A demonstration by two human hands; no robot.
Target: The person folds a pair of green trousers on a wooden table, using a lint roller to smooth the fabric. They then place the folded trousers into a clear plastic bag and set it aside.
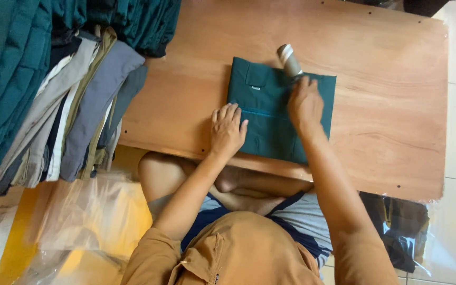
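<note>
top: tan-orange shirt (238, 253) — short sleeves, ending above the elbows
shirt detail: chest pocket with flap on the left side, small dark button at the flap
shirt fabric: plain, matte, no print visible
shorts: grey (307, 216) with dark navy trim and navy panel between the legs
shorts edge: thin light stripes at the right hem — too small to tell more
arms: bare from sleeve to wrist, no watch, no bands
left hand (227, 131): bare, no rings seen
right hand (305, 105): bare, no rings seen
legs: bare below the shorts
feet: mostly hidden under the board edge
</note>
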